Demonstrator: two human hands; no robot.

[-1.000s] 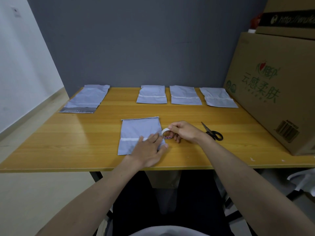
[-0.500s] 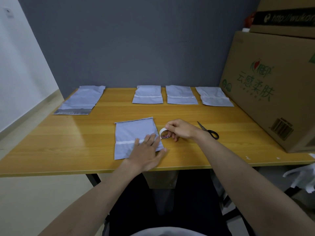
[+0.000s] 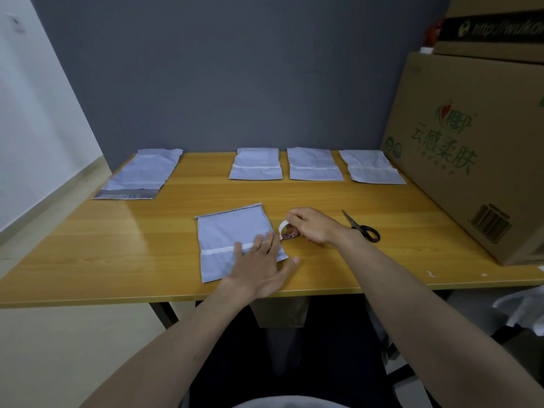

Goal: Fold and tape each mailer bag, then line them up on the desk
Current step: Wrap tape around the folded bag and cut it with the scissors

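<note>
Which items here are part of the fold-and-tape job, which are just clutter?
Job: mailer bag under left hand; tape roll in right hand; scissors; three taped bags; unfolded bag.
Clutter: cardboard boxes.

Wooden desk [image 3: 123, 254] with a yellow-orange grain, set against a dark grey-blue back wall [image 3: 235, 75]. White wall [image 3: 32, 113] on the left, meeting a pale floor [image 3: 53, 354] along a beige skirting strip. Large cardboard box [image 3: 471, 148] printed in green, standing on the desk's right end, with a second carton [image 3: 494, 33] stacked on top. Dark desk leg [image 3: 163, 315] below the front edge. Dim, even lighting.
</note>
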